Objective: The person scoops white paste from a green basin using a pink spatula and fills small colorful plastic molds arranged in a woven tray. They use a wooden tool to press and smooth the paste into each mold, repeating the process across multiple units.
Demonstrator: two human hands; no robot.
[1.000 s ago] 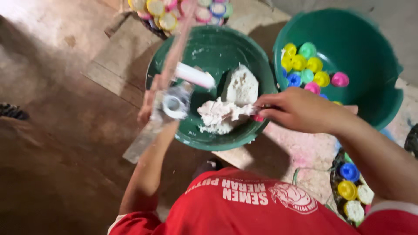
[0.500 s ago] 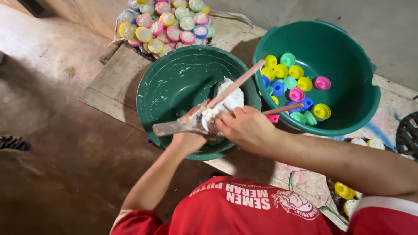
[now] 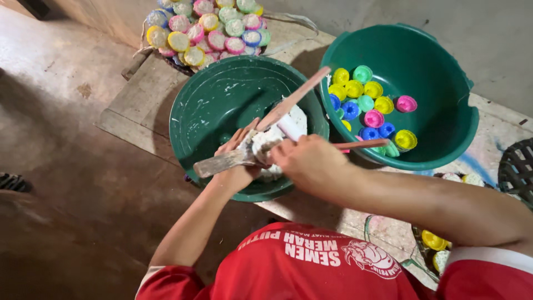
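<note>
Two hands meet over my green bowl (image 3: 211, 105): left hand (image 3: 236, 161) grips a paste-caked mould (image 3: 261, 145); right hand (image 3: 308, 164), at three o'clock, clasps a wooden stick (image 3: 361, 145).

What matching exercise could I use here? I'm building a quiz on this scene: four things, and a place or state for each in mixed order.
Things:
1. Left hand
2. Bucket
3. Basin
4. Basket

Places or states:
A. holds loose coloured caps
B. holds white paste
C. grips a flat stick
D. heaped with filled caps, at the top

Pairs: 1-C, 2-A, 3-B, 4-D
</note>
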